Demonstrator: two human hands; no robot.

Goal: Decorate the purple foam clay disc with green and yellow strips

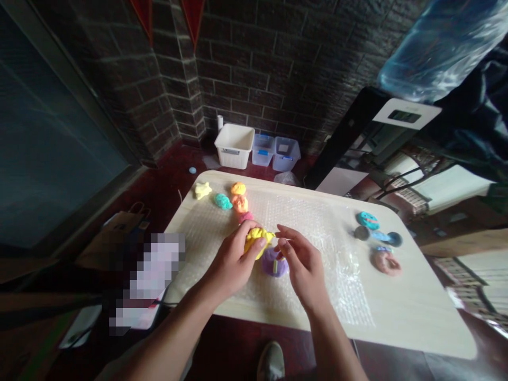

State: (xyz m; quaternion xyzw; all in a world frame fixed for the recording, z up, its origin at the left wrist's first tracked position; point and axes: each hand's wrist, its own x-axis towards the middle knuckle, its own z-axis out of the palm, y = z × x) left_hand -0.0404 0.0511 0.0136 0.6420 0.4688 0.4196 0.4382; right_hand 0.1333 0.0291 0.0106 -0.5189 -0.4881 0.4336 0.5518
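Note:
A lump of bright yellow modelling clay is gripped in my left hand, thumb on its near side and fingers around the back. My right hand is just to its right, fingers curled and the thumb close to the index finger. Whatever sits between those fingertips is too small to make out. Below and between both hands a flat purple clay piece lies on bubble wrap, with a short pale yellow strip on it. Beyond my left hand is a pink clay lump, partly covered by the fingers.
Orange, yellow-orange, teal and pale yellow clay lumps lie at the table's far left. A teal disc, a blue piece with grey ends and a brownish ring lie right. Bins stand beyond.

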